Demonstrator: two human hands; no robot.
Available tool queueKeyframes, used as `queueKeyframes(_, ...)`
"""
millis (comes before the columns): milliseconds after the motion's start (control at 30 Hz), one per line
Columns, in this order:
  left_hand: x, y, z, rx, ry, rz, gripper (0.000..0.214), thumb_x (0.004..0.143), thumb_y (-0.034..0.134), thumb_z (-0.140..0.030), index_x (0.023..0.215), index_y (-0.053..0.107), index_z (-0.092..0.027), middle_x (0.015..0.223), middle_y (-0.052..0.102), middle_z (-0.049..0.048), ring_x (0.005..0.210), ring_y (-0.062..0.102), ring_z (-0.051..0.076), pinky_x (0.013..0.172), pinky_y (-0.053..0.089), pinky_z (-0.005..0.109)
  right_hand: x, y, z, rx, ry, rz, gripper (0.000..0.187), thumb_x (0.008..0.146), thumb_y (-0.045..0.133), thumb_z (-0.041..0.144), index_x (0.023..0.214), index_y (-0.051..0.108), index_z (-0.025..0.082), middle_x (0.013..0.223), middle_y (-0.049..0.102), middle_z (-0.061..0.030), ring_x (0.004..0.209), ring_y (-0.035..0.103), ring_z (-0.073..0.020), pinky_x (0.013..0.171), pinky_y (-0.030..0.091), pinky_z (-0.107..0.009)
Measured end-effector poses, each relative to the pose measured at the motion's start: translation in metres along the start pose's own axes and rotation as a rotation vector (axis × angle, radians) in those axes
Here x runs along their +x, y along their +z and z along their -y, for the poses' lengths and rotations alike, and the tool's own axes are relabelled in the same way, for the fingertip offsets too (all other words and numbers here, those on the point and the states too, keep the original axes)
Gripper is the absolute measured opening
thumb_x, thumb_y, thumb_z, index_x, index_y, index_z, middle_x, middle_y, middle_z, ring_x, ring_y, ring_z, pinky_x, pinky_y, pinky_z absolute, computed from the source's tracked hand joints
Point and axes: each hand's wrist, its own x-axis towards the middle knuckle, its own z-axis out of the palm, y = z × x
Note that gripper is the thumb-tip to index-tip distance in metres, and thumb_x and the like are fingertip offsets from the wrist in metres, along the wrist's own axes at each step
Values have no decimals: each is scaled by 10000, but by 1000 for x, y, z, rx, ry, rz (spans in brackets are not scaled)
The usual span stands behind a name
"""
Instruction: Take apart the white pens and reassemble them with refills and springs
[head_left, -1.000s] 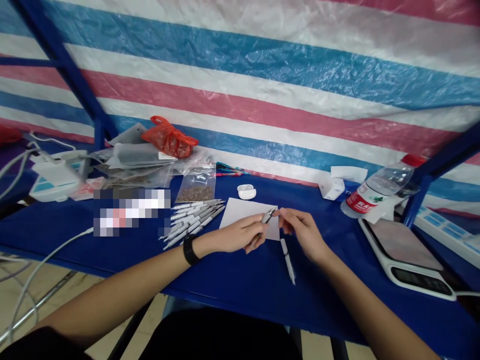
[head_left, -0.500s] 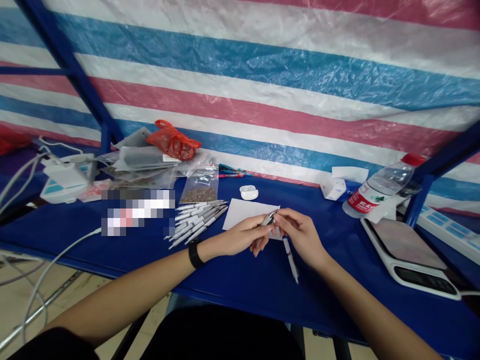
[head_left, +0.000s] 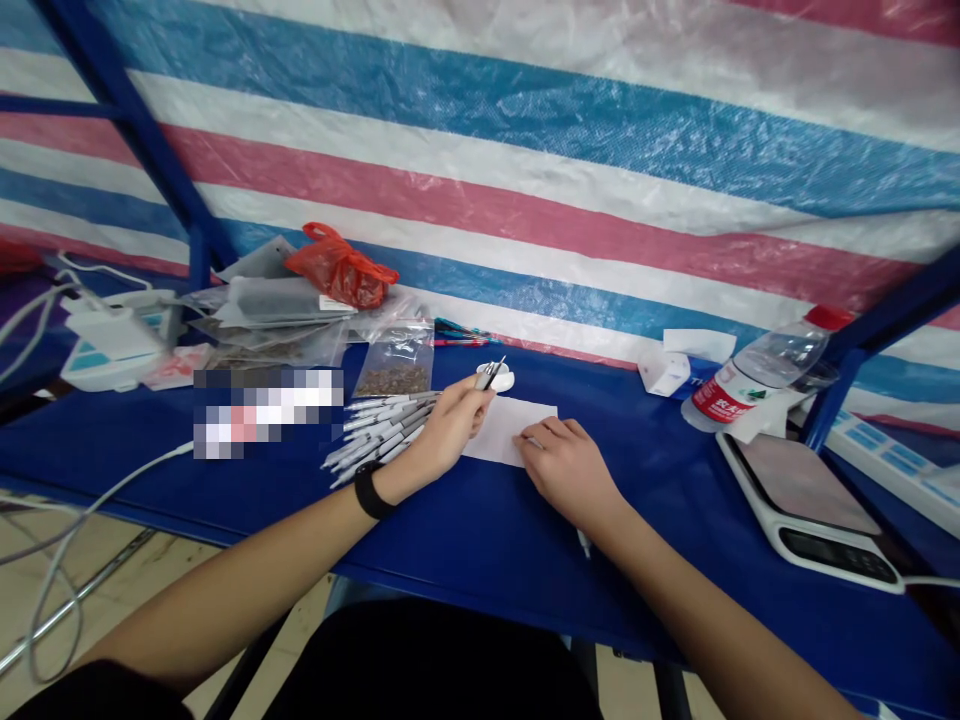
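Head view. The left hand (head_left: 450,428), banded at the wrist by a black strap (head_left: 373,490), was closed around a grey pen (head_left: 489,376), thumb pressed along the barrel and the pointed end standing clear above the fist; whether a second slim piece lay alongside could not be told. The held pen stood in front of a small white case (head_left: 505,381), above the far edge of a sheet of white paper (head_left: 495,440). The right hand (head_left: 568,470) lay palm down at the near right part of the sheet, its fingers curled inward with little gap; a small greyish sliver showed at the fingertips, but what it was, and how firmly it was gripped, could not be made out. The end of a white pen (head_left: 584,544) projected from beneath the right wrist onto the blue tabletop (head_left: 465,560). Left of the sheet lay a fanned pile of white pens (head_left: 379,435), below a clear bag (head_left: 396,368). Judged by appearance, the held pen was light, stiff and rather slick, its fine tip the delicate part; mid-barrel offered the surest hold.
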Motion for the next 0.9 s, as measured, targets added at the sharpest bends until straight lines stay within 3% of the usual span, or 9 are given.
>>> queueKeyframes(167,-6,6,3,89,67,5,279,735,551,-398,648,346,-230,513,261,-99,471,200,68,473,165,237,5,-2,8,-116,-33,9,275,858,559,-41,776,734,155,751,704,-95,778,598,-218,673,405,-335)
queueKeyframes(267,-13,8,6,158,121,81,279,772,538,-392,641,361,-222,544,258,-84,514,241,83,505,189,253,5,-6,5,19,42,-109,265,872,553,2,737,709,169,701,699,-74,720,614,-201,653,436,-315)
queueKeyframes(433,-26,13,12,156,98,324,274,862,527,-397,690,442,-200,571,286,-78,539,274,94,537,220,271,1,-27,-11,790,510,-506,76,886,668,230,907,740,219,845,769,-32,710,691,-174,676,560,-304)
queueKeyframes(533,-31,15,14,106,74,434,297,884,538,-391,677,440,-200,558,277,-83,527,257,91,536,216,277,-1,-43,-17,1239,639,-622,157,834,768,295,990,772,274,836,772,0,795,734,-183,725,590,-316)
queueKeyframes(667,-34,15,13,70,65,492,325,897,536,-366,645,410,-203,548,293,-78,523,267,91,536,218,279,-2,-53,-13,1521,628,-571,115,780,845,312,887,802,313,813,781,18,714,720,-140,684,590,-274)
queueKeyframes(900,-36,17,10,28,17,507,361,896,542,-389,633,371,-211,549,269,-81,517,257,88,526,209,273,-3,-49,0,1611,485,-461,78,819,836,325,888,807,302,826,793,3,771,747,-156,712,617,-274)
